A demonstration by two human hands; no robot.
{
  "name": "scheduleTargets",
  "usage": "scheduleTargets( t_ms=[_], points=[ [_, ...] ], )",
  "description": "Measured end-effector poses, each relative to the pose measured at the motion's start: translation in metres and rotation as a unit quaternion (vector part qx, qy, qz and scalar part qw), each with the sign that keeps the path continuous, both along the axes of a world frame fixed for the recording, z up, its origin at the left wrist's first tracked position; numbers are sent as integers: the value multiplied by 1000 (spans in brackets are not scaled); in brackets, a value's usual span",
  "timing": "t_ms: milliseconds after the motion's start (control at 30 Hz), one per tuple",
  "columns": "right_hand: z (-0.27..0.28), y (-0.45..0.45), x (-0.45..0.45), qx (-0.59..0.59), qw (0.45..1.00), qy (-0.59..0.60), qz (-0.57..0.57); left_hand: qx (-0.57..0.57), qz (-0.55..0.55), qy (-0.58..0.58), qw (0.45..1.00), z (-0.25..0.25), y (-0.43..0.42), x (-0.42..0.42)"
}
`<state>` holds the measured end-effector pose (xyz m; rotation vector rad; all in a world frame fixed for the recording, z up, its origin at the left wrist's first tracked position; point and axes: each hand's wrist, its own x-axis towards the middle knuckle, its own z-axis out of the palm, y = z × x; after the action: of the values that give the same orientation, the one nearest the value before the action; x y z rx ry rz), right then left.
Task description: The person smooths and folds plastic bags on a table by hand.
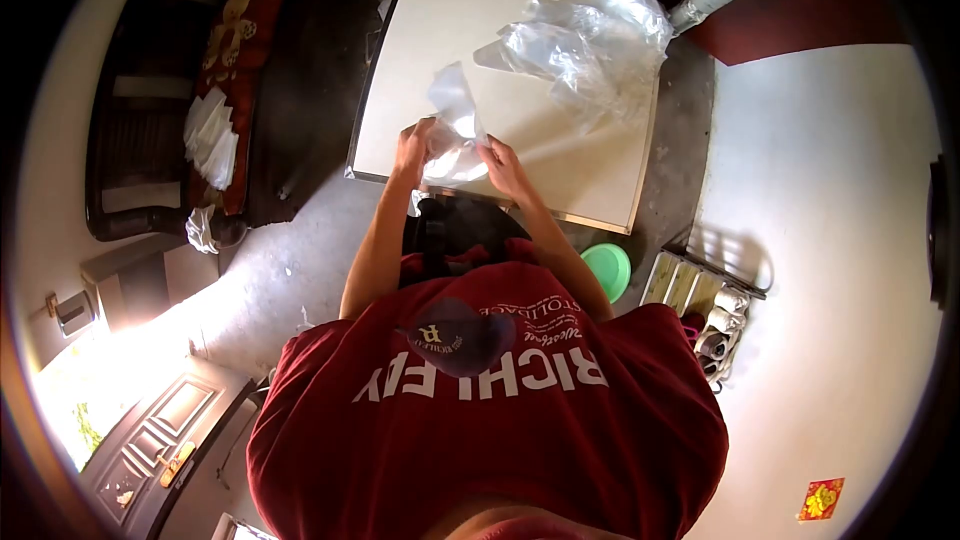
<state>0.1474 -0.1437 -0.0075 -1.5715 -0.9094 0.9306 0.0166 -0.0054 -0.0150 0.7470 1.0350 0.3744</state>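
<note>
Pinching one clear plastic film (458, 108) narrowly in two grips, left hand (415, 147) and right hand (503, 162), nearside above one table (405, 70); facing one plastic heap (590, 45), table's far right.

The left hand (414, 146) and right hand (502, 162) hold a clear plastic bag (457, 108) between them, just inside the near edge of the pale-topped table (420, 30); crumpled clear plastic sheeting (590, 45) covers its far right corner; a green basin (606, 273) sits below, by its near right corner.
</note>
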Motion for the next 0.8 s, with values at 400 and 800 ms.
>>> scheduleTargets(
  t_ms=[400,800],
  points=[
    [36,-11,-4,55,954,-269,-119,336,-45,40,940,43,-15,37],
    [39,-1,-23,71,978,-152,-127,387,-82,80,915,53,-24,32]
  ],
)
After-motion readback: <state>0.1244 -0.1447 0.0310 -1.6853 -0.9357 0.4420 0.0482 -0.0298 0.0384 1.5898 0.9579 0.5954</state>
